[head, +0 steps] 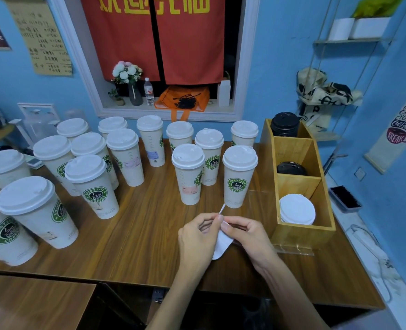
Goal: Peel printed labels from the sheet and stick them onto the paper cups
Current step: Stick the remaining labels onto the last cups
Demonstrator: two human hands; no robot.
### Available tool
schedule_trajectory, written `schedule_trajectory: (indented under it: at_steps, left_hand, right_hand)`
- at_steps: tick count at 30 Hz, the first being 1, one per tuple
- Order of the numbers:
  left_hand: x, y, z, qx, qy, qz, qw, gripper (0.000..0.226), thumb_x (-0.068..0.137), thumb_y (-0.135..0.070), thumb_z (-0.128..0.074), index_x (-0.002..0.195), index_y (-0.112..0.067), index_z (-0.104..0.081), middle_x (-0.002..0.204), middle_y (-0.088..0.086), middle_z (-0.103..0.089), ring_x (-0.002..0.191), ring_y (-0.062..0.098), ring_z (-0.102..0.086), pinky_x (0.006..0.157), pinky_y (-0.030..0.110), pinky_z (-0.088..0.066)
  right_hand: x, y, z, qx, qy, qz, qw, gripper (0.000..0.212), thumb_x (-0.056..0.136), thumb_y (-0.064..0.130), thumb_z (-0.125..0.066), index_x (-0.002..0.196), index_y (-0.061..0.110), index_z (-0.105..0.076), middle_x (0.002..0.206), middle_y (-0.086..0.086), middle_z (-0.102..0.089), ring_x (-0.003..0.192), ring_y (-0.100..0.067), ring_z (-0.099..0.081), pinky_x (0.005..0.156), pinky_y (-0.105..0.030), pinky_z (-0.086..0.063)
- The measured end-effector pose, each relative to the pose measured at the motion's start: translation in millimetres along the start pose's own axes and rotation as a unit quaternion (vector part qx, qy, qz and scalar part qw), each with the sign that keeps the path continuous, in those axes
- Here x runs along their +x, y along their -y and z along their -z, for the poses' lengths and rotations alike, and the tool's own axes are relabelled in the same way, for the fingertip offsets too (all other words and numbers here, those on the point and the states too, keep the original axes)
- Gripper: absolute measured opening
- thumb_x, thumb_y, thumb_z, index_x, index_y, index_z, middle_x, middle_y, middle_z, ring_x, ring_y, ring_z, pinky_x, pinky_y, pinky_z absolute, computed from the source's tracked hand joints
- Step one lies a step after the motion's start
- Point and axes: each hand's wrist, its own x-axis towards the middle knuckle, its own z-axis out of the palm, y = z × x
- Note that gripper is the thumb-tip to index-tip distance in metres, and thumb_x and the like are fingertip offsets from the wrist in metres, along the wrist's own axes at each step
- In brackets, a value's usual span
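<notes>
Hands meet above the brown wooden counter (135, 234): left hand (197, 236) pinches a thin label (221, 209) pointing up-right, right hand (247, 234) pinches the white backing sheet (221, 245) below it.

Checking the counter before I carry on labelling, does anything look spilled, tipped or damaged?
Nothing stands out. The cups stand upright with lids on, and the table shows no spill. Both hands, left and right, pinch a label sheet above it.
</notes>
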Motion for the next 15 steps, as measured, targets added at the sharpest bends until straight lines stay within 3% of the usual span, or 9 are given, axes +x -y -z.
schedule_trajectory:
  at_steps: [6, 15]
  left_hand:
    - [2.2, 3.3, -0.2, 0.043, -0.007, -0.028, 0.999, 0.015, 0.098, -0.026, -0.069, 0.103, -0.018, -0.081, 0.090, -0.016, -0.077, 0.088, -0.005, -0.070, 0.074, 0.007, -0.050]
    - [2.8, 9.4, -1.6, 0.062, -0.007, -0.031, 0.998, 0.017, 0.101, -0.026, -0.064, 0.101, -0.021, -0.080, 0.088, -0.018, -0.076, 0.089, -0.002, -0.070, 0.074, 0.010, -0.050]
  right_hand:
    - [-1.2, 2.4, -4.5, -0.026, -0.001, 0.002, 1.000, 0.029, 0.090, 0.004, -0.075, 0.119, 0.007, -0.075, 0.107, -0.010, -0.079, 0.103, -0.022, -0.076, 0.090, -0.027, -0.058]
    - [-2.0, 1.6, -4.8, -0.025, -0.025, 0.005, 0.999, 0.019, 0.094, 0.004, -0.070, 0.111, 0.008, -0.078, 0.104, -0.008, -0.080, 0.101, -0.021, -0.076, 0.085, -0.027, -0.060]
